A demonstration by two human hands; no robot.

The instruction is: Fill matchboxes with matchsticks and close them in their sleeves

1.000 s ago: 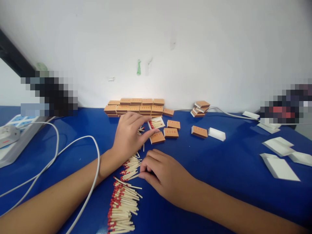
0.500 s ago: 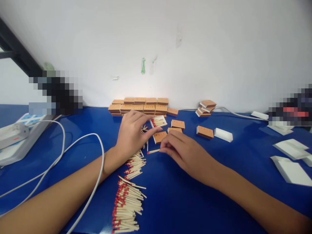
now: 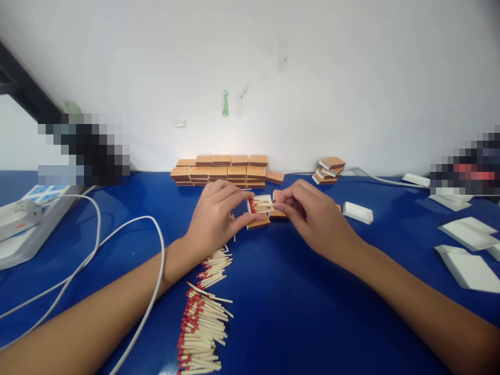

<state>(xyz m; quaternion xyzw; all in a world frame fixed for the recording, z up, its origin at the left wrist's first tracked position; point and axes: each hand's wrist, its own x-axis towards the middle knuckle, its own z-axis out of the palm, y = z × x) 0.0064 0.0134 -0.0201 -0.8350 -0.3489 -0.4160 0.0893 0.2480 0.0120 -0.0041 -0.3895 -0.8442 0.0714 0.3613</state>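
Observation:
My left hand (image 3: 214, 219) rests on the blue table (image 3: 297, 302), its fingertips against an open white matchbox tray (image 3: 261, 203) partly filled with red-tipped matches. My right hand (image 3: 312, 216) pinches a few matches and holds them over that tray. An orange matchbox sleeve (image 3: 258, 222) lies just in front of the tray. A long heap of loose matches (image 3: 203, 317) runs from my left wrist toward the near edge.
Stacked orange matchboxes (image 3: 222, 169) line the wall, with a smaller pile (image 3: 328, 170) to their right. White empty trays (image 3: 357, 212) and flat white pieces (image 3: 464, 260) lie at the right. A white cable (image 3: 128, 229) loops over my left arm; a power strip (image 3: 19, 224) sits far left.
My right hand picked matches from the loose heap and carried them up and away to the open tray. My left hand stayed beside the tray.

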